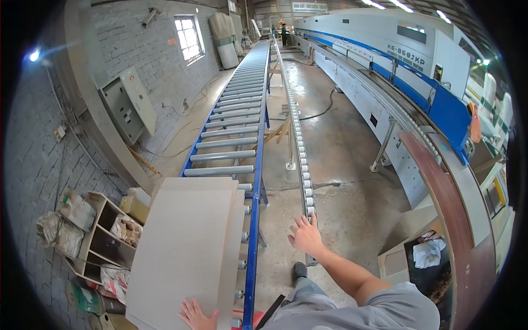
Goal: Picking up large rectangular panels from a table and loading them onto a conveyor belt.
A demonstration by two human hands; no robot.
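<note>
Beige-grey boards [181, 236] lie stacked on the near end of the blue-framed roller conveyor [254, 247], which seems to bear their weight, so my left hand [198, 317] rests on top, fingers spread, pinching nothing. Right of the conveyor, my right hand [306, 235] is spread at the narrow roller track's [300, 148] near end, perhaps for steadying; I cannot tell whether it touches. The boards hide much of the conveyor; my left forearm is cut off.

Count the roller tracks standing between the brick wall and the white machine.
2. The wide blue-framed track runs near the wall, carrying the boards under the left hand; the narrow track runs to its right, by the right hand.
</note>
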